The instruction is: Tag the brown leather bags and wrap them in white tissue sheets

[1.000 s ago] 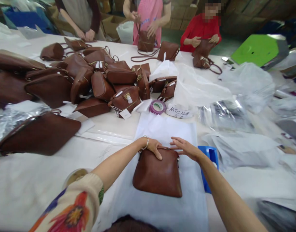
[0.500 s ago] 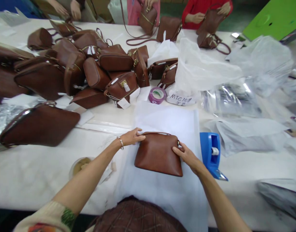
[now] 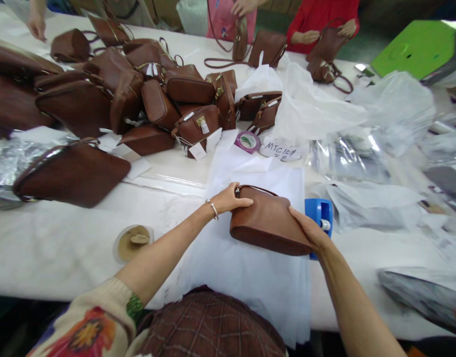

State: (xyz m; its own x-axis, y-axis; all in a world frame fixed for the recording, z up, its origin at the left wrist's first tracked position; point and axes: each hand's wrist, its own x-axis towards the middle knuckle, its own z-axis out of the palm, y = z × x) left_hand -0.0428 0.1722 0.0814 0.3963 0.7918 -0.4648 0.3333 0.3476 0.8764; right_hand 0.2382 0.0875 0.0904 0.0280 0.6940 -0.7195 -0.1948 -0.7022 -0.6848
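A brown leather bag is held between my two hands above white sheets, tilted so that its base shows. My left hand grips its upper left corner, thumb on the front face, near the strap. Around the right side of the bag is my right hand, its fingers partly hidden behind the leather. A blue tape dispenser stands just behind that hand, partly covered by it. Beyond the sheets lie a roll of purple tape and a white bundle with handwriting.
Many brown bags are heaped at the back left, with a larger one nearer. Clear plastic packaging spreads over the right. A round tub sits by my left forearm. Across the table, people's hands handle bags.
The bag has been lifted, moved right and tilted, showing its base. Both hands moved with it, and the right one now partly covers the blue dispenser. The view has shifted a little.
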